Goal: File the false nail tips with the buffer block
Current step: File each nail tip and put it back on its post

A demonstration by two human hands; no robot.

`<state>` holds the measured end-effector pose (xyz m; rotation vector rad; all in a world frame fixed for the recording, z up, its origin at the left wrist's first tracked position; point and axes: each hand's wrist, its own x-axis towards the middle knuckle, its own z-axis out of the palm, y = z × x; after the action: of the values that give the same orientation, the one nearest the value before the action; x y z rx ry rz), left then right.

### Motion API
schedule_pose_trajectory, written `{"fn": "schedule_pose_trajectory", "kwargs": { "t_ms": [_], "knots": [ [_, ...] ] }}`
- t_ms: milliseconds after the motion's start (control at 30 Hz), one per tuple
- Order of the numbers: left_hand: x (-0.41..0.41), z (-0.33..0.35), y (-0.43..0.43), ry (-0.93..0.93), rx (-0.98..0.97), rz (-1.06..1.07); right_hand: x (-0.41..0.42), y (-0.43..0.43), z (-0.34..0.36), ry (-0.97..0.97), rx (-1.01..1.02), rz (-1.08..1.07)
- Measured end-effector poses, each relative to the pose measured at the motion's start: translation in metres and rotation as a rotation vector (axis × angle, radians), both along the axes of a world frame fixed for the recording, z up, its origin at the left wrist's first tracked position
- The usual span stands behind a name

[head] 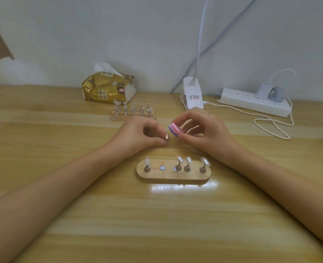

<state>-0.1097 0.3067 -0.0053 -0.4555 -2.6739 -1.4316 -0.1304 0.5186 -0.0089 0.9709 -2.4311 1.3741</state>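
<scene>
The wooden table (pixel 157 224) is closest to us, and we reach across it from both sides. Near the front edge sits an oval wooden stand (pixel 174 176). From left to right it has one metal peg (pixel 147 168) with a clear false nail on top, a round white dot (pixel 162 168), and then three more pegs (pixel 187 167) with false nails standing close together.

Just behind the stand, our left hand (pixel 138 135) rests on the table. Its thumb and fingers are curled in and pinch a nail tip (pixel 167 137) on its little peg, so the tip sticks out on the hand's right side.

Right beside that tip is the buffer block (pixel 174 129), with pink, white and purple stripes. We cannot tell if it touches the tip. Our right hand (pixel 204 131) holds the block between the thumb below and the fingertips on top.

At the back, from left to right, we see a gold tissue pack (pixel 107 88), a second stand (pixel 133 117) full of pegs, a white clip lamp (pixel 192 93), and a white power strip (pixel 253 102) with a looping cable (pixel 272 126).
</scene>
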Motion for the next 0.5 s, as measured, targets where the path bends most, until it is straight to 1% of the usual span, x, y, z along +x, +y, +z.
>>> {"fn": "schedule_pose_trajectory", "kwargs": {
  "t_ms": [100,333,500],
  "knots": [
    [-0.0010,-0.0013,-0.0007,0.000,0.005,0.012,0.0014,-0.0020,-0.0007,0.067,0.044,0.027],
    [-0.0065,-0.0017,-0.0027,-0.008,0.017,-0.002,0.0018,-0.0033,-0.0001,0.106,0.074,0.041],
    [-0.0064,-0.0022,-0.0064,0.017,-0.011,-0.020,0.0022,-0.0042,0.0009,0.069,0.055,0.056]
  ]
}}
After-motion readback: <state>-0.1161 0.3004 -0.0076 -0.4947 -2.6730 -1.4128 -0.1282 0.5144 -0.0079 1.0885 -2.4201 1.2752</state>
